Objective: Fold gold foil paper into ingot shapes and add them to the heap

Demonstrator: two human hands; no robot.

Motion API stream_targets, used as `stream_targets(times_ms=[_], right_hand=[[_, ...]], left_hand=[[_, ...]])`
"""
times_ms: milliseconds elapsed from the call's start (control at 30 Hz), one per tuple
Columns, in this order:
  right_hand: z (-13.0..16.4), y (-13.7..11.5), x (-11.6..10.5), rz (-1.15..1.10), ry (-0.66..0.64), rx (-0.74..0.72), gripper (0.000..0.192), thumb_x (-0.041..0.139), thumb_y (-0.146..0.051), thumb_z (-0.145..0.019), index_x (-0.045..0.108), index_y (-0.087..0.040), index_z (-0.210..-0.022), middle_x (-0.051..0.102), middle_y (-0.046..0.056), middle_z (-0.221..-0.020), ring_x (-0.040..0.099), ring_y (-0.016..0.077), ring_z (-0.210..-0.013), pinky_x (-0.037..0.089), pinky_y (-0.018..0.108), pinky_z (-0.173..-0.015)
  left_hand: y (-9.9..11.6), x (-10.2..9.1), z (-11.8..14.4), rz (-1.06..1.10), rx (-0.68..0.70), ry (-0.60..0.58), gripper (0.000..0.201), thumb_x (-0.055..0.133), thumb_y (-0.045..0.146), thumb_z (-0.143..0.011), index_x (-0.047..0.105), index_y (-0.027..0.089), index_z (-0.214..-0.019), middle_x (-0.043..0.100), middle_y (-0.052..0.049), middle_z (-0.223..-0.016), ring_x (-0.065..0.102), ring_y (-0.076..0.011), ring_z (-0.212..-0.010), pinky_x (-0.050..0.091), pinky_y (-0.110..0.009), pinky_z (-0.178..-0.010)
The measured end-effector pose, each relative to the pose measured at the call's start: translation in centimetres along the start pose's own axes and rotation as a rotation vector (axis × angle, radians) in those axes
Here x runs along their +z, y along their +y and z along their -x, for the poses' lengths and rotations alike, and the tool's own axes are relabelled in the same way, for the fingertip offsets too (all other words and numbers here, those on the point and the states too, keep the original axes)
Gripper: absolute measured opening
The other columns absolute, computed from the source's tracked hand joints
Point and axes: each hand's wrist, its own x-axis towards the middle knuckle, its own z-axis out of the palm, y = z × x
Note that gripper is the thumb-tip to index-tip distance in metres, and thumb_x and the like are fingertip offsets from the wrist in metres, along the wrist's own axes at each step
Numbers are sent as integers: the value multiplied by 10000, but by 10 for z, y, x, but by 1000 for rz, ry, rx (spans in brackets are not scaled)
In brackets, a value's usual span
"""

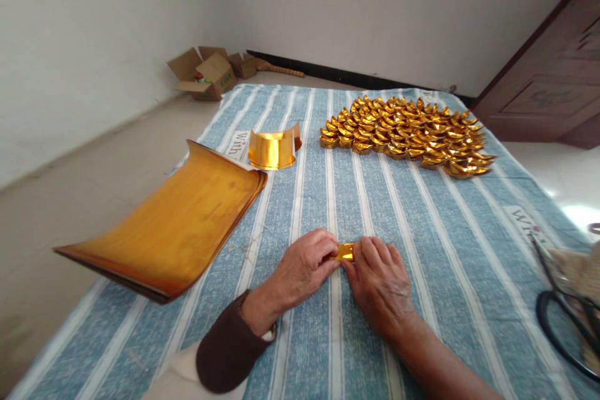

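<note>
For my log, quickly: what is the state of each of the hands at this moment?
Left hand: closed, pinching the left end of the small gold paper piece.
Right hand: closed, fingers pressing on the right end of the same piece.

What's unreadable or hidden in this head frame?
- Gold paper piece, head view: mostly covered by the left hand and right hand; its fold state is unclear.
- Scissors: cut off by the right edge.
- Open cardboard box: contents too small to tell.
</note>
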Motion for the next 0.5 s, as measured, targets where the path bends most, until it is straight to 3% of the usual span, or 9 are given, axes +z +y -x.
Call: stream_targets(times_ms=[500], right_hand=[[-4,-3,-5,2,-33,26,183,490,-280,-976,617,-168,-906,642,77,-894,545,242,-896,400,385,-807]], left_hand=[[5,3,-2,-16,-37,40,99,539,109,-884,567,184,-824,608,-37,-906,583,-178,-857,492,-317,-771]])
